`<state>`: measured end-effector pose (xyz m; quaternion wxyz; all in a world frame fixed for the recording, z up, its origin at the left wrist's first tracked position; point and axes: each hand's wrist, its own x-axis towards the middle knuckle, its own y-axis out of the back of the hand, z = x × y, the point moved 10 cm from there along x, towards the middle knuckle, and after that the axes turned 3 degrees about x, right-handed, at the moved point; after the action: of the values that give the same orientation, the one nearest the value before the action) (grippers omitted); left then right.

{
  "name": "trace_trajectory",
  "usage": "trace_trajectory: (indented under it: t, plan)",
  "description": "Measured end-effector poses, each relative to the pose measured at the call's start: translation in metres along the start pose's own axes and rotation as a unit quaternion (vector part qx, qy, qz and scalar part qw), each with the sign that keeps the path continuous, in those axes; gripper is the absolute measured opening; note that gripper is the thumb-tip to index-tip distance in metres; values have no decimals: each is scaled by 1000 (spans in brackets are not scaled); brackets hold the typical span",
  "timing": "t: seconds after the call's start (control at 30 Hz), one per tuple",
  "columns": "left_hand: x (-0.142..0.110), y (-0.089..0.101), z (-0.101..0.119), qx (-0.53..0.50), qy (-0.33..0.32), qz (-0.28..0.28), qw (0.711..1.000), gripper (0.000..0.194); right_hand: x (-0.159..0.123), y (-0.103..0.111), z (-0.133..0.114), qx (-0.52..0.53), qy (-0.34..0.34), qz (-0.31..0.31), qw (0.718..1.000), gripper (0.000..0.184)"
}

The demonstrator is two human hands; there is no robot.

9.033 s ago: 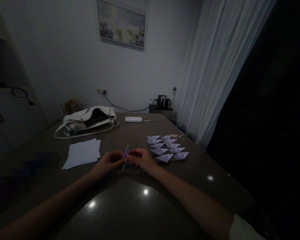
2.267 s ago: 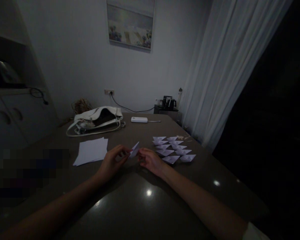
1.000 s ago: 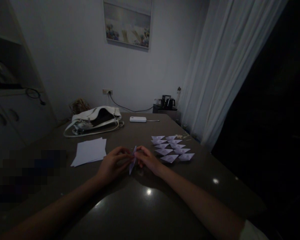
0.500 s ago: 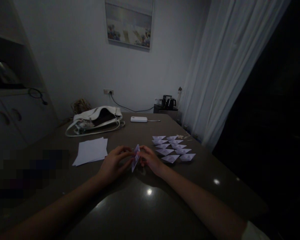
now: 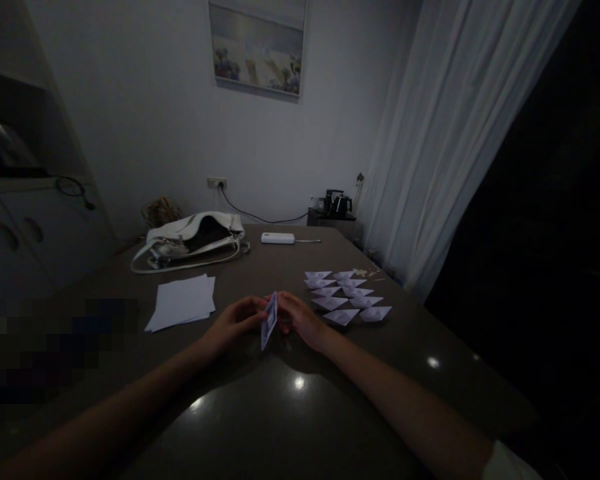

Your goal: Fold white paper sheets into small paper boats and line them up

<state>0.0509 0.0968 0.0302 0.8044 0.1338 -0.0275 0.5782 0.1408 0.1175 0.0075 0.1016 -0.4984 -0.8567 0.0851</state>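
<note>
Between my two hands, just above the dark table (image 5: 260, 427), a small folded paper boat (image 5: 269, 322) stands on end. My left hand (image 5: 239, 316) pinches it from the left, thumb on the near face. From the right, my right hand (image 5: 300, 319) holds its far side, with some fingers hidden behind the paper. Right of my hands, several finished paper boats (image 5: 341, 317) sit in two columns. A stack of white paper sheets (image 5: 183, 301) lies to the left of my left hand.
A white handbag (image 5: 195, 237) rests at the back left of the table. Farther back is a white power bank (image 5: 278, 239) with a short cable. Small scraps (image 5: 365, 273) lie beyond the boats. A black kettle (image 5: 341, 205) stands on a cabinet behind the table.
The boat has turned so more of its face shows, and its lower tip has dropped slightly. My left fingers have drawn together around its edge; my right hand has shifted a little.
</note>
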Motion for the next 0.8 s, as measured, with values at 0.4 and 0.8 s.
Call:
trace_trajectory:
  t: [0.4, 0.8]
  plan:
    - [0, -4, -12, -73, 54, -17, 996, 30, -2, -1, 1, 33, -22, 9, 999, 34]
    - [0, -7, -15, -126, 94, -6, 988, 33, -4, -4, -2, 26, -25, 8, 999, 39]
